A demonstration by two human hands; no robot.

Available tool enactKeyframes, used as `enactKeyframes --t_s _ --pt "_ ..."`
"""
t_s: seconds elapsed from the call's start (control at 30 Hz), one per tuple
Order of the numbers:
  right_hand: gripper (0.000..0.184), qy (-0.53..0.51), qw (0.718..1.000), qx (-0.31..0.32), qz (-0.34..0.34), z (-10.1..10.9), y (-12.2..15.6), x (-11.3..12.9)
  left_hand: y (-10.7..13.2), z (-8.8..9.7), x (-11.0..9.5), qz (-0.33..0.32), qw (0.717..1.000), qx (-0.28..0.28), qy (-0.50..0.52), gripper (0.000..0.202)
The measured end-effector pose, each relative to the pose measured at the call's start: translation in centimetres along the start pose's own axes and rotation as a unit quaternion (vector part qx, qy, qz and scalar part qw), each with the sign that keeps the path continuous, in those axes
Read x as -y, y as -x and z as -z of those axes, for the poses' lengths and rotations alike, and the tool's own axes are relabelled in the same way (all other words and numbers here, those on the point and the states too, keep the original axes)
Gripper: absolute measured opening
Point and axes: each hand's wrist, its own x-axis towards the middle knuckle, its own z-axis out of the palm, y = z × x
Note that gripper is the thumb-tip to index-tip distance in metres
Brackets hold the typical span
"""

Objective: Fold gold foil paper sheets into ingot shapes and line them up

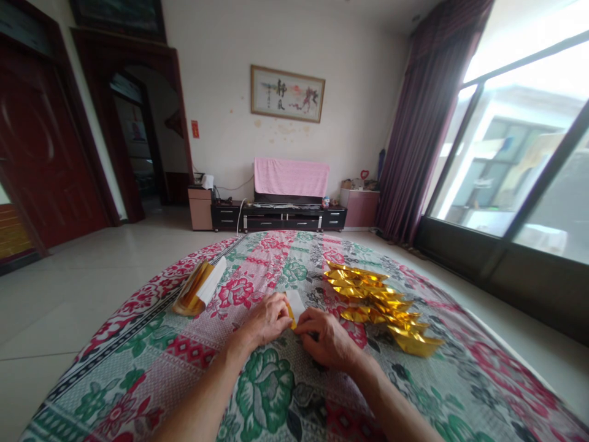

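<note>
A small sheet of gold foil paper [295, 302], its white back facing up, lies between my hands at the middle of the table. My left hand [269, 319] pinches its left side, where a strip of gold shows. On the near right edge, the curled fingers of my right hand [326, 337] press the same sheet; the fingertips are partly hidden. Right of my hands, several folded gold paper ingots [381, 301] lie in overlapping rows. To the left sits a stack of gold foil paper sheets [196, 288], with a white face on its right side.
A floral cloth [264, 393] covers the round table under everything. Beyond its far edge stand a low black TV cabinet [283, 218] and a screen draped with a pink cloth [292, 177]. Large windows [515, 166] are at the right, a red door [43, 135] at the left.
</note>
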Motion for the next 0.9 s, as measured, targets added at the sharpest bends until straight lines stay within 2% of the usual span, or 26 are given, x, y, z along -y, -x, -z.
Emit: enactKeyframes --t_s 0.37,0.53,0.9 --pt "0.034 0.011 0.999 -0.005 0.037 -0.06 -0.13 0.33 -0.23 -0.34 0.47 -0.022 1.000 -0.011 0.012 0.003" --pt "0.033 0.008 0.999 -0.007 0.035 -0.11 -0.17 0.42 -0.24 -0.27 0.49 -0.014 0.999 -0.023 0.029 0.006" --pt "0.031 0.002 1.000 -0.015 0.022 -0.23 -0.16 0.23 -0.34 0.05 0.84 -0.024 0.997 -0.005 0.069 0.010"
